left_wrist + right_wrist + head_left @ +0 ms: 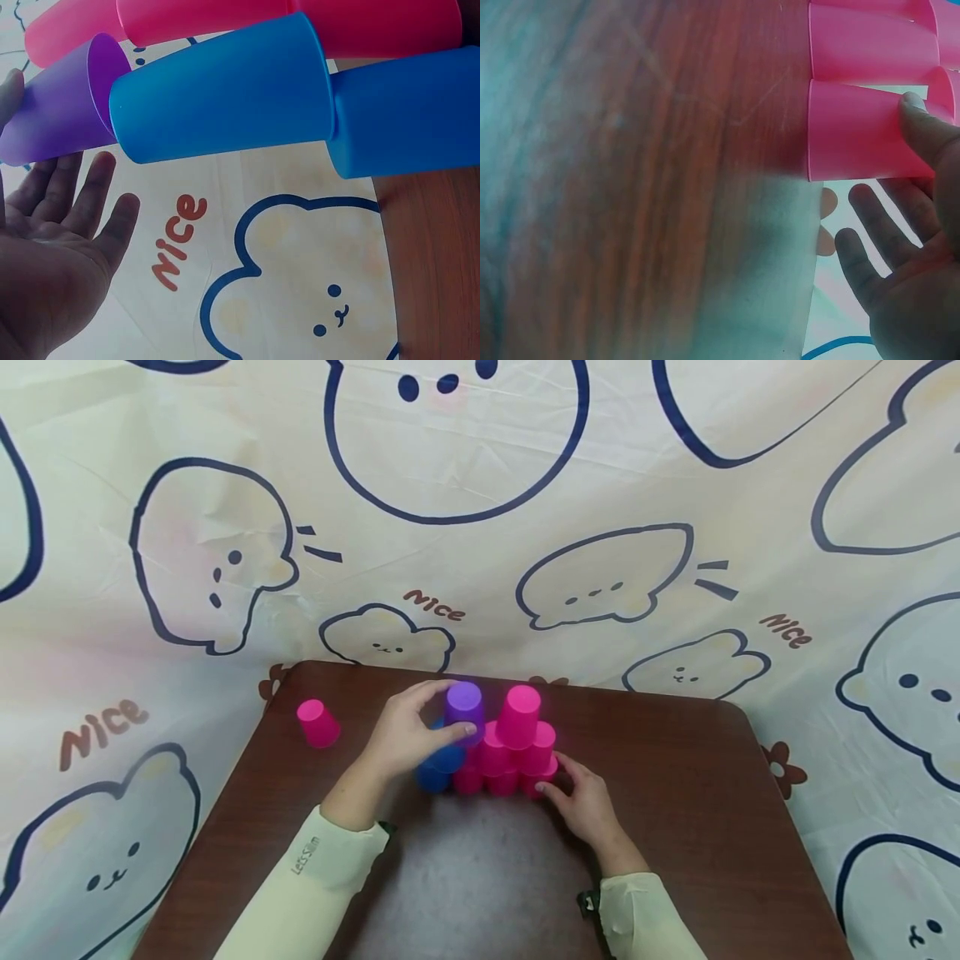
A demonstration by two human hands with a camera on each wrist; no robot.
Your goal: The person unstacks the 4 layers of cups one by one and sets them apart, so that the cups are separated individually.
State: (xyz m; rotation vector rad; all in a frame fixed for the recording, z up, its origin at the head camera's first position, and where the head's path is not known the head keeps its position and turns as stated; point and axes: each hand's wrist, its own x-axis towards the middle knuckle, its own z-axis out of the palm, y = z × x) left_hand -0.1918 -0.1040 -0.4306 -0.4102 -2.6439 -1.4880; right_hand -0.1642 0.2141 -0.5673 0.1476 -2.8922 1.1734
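Fingers and thumb of the left hand (405,732) pinch the purple cup (463,703) from opposite sides, the thumb in front, while the lower fingers are slightly spread beneath it in the left wrist view. That side grip leaves the rim free to meet the upper blue cup (450,758), whose base it overlaps at the top left of the stack; I cannot tell whether it bears its full weight there. The right hand (587,810) has its thumb on the near face of the corner pink cup (859,135) and a finger round the other side, the outer fingers apart and touching nothing, probably to keep the bottom row from sliding. All the cups stand mouth down, narrow base up, which gives each layer small flat platforms to rest on. The lower blue cup (432,779) supports the left end, and the top pink cup (519,717) sits at the right of the highest row, just beside the purple one. A loose pink cup (318,724) stands well apart at the left of the table (697,793), out of both hands' way.
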